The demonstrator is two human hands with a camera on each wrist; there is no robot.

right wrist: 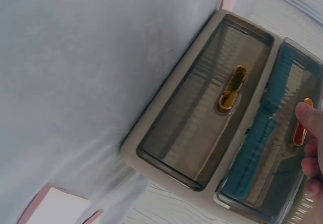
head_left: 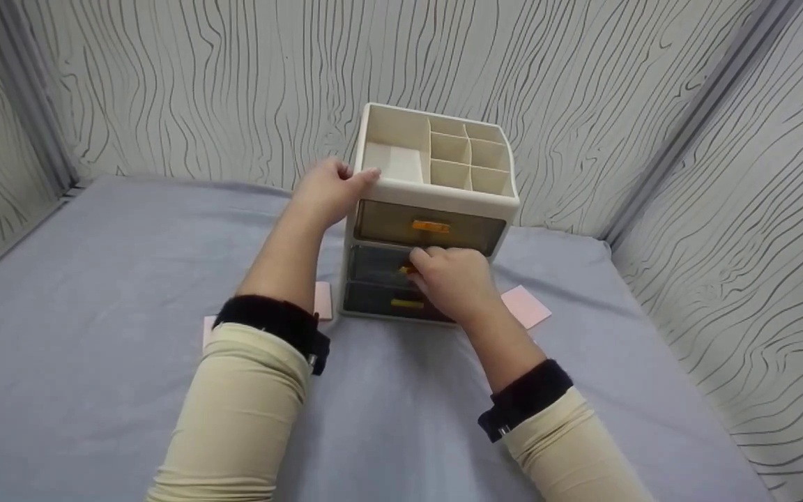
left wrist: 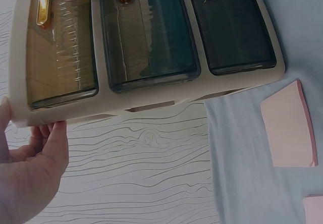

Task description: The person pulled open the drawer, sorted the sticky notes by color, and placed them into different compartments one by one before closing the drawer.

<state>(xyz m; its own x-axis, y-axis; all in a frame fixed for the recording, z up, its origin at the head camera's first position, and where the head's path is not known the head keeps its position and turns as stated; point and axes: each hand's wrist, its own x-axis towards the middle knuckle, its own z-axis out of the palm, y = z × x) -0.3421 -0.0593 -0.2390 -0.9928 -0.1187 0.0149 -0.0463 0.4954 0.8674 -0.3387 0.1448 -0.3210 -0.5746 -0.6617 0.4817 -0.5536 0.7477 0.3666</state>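
A cream desktop drawer organizer [head_left: 436, 199] stands upright on the cloth, with three smoky see-through drawers and an open divided top. My left hand [head_left: 328, 192] grips its upper left edge, thumb at the front rim and fingers round the side. At the middle drawer [right wrist: 272, 133], my right hand [head_left: 454, 282] pinches the small amber handle [right wrist: 300, 133]. That drawer's front juts slightly from the frame, and something teal shows through it. The top drawer [left wrist: 60, 57] and bottom drawer [right wrist: 207, 108] sit flush in the frame.
Pink flat pads lie on the grey-blue cloth [head_left: 387, 418]: one pad [head_left: 527, 307] right of the organizer, another pad [head_left: 323, 301] on its left, and a third pad [head_left: 208, 331] partly behind my left forearm. A wood-grain patterned wall [head_left: 234, 84] rises close behind.
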